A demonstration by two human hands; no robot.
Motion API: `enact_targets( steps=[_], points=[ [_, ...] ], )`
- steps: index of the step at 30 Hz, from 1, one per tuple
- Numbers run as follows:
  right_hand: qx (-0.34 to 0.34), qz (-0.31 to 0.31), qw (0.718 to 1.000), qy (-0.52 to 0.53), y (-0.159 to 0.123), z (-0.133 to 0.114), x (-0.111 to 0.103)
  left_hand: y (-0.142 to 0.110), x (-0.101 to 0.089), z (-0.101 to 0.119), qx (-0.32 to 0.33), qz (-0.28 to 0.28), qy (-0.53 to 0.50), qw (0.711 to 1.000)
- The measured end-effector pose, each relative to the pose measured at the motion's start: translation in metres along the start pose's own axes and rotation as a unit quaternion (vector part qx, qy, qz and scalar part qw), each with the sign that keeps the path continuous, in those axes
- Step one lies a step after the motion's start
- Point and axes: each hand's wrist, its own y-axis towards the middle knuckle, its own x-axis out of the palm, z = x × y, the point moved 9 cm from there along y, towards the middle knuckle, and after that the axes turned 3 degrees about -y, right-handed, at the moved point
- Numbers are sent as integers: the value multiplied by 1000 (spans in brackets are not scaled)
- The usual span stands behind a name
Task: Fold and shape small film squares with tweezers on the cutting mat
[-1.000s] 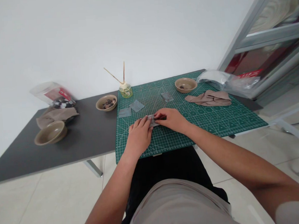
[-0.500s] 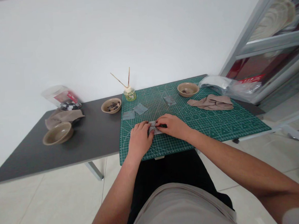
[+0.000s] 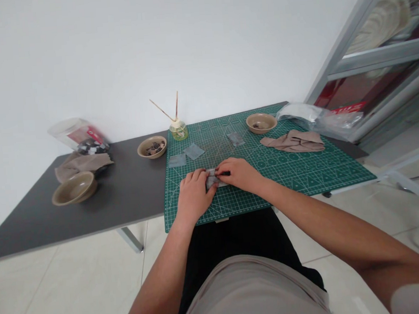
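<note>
Near the front edge of the green cutting mat [image 3: 289,175], both hands work on a small, greyish, see-through plastic bag [image 3: 212,179]. My left hand [image 3: 193,192] holds its left side, fingers at the far edge and thumb on the near part. From the right, my right hand [image 3: 240,174] pinches the bag's upper edge with curled fingertips. Whatever is inside the bag is too small to tell, and the fingers cover part of it. Beyond the hands lie more flat clear bags: one [image 3: 177,160] at the mat's left edge, another [image 3: 194,151] beside it, a third [image 3: 236,139] farther right.
A bowl [image 3: 143,154] with small dark and pinkish pieces stands left of the mat. Another bowl [image 3: 269,124] and a brown cloth [image 3: 294,141] are at right. A reed diffuser [image 3: 179,130] stands behind. Farther left are a bowl [image 3: 77,189], a cloth [image 3: 88,163] and a tipped clear container [image 3: 67,131].
My right fingertips have shifted slightly left along the bag's upper edge, closer to my left hand. My left thumb reaches a little farther over the bag. The view has shifted slightly.
</note>
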Motion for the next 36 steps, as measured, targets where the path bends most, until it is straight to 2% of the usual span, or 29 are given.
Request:
enact_targets(
  steps=[7, 11, 20, 28, 36],
  points=[
    [-23, -10, 1000, -5, 0, -4, 2, 0, 1, -2, -2, 2, -3, 1000],
    [-12, 5, 1000, -7, -3, 3, -4, 0, 1, 0, 7, 4, -6, 1000],
    [-24, -2, 1000, -2, 0, -5, 3, 0, 0, 0, -2, 1, -8, 1000],
    [-1, 8, 1000, -10, 1, 5, -1, -1, 1, 0, 0, -5, -1, 1000],
    [-33, -12, 999, -32, -2, -6, 6, -1, 1, 1, -21, -33, 38, 999]
  ],
)
